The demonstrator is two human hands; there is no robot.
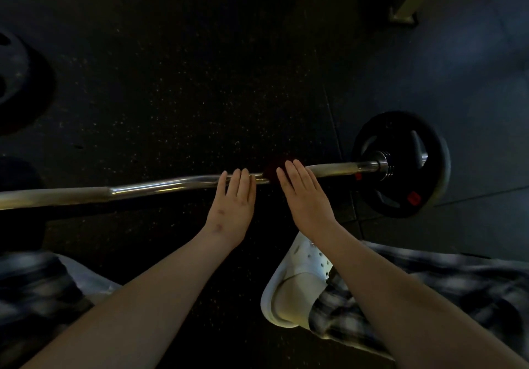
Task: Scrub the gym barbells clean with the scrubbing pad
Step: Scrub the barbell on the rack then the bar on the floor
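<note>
The barbell (pixel 160 186) lies across the dark speckled rubber floor (pixel 186 82), from the left edge of the view to a black weight plate (pixel 400 165) on its right end. The plate stands on the floor just past a seam between two floor mats. The bar is shiny metal and has a light bend in the middle part. Both bare forearms reach forward from the lower corners of the view and come together at the bar. The left hand (pixel 232 211) is turned palm down. Its fingers are straight and close together, and their tips lie over the top of the bar; the thumb is not visible. The right hand (pixel 306 199) is just beside it on the right, also palm down, with the fingers straight, pressed together and pointing a little to the left. Its fingertips lie flat on the scrubbing pad (pixel 272 165), a dark red piece that sits on the bar between the two hands and the plate side. Most of the pad is in shadow, so I cannot tell its shape. Under the right forearm there is a white shoe (pixel 297 280) with holes, flat on the floor, and checked trousers (pixel 429 297) above it. A second dark plate (pixel 20 82) lies on the floor at the left edge, well apart from the bar. A pale metal frame foot (pixel 406 5) stands in the far right corner.
</note>
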